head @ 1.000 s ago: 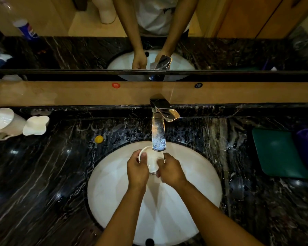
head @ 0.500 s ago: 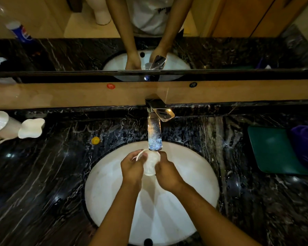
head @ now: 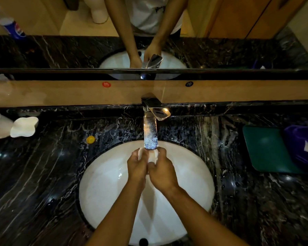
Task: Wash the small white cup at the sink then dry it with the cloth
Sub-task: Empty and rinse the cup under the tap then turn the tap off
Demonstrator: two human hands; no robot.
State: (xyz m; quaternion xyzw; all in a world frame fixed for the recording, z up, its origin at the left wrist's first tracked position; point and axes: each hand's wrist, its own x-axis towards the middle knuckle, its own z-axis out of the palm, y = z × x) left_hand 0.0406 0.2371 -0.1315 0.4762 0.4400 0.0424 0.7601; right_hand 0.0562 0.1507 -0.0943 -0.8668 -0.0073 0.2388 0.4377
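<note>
The small white cup [head: 151, 155] is held between both hands over the white oval sink [head: 103, 189], right under the spout of the chrome tap [head: 150, 134]. My left hand [head: 137, 166] grips the cup's left side and my right hand [head: 161, 170] grips its right side. The hands cover most of the cup, so only its upper part shows. A purple cloth [head: 302, 144] lies on the counter at the far right, overlapping a green mat [head: 267, 150].
The sink is set in a black marble counter [head: 34, 183]. White ceramic pieces [head: 23, 126] stand at the far left, and a small yellow object [head: 90, 139] lies left of the tap. A mirror behind the ledge reflects the arms and sink.
The cup has turned between my hands and moved slightly up under the spout. My hands have closed in more tightly around it, hiding more of it.
</note>
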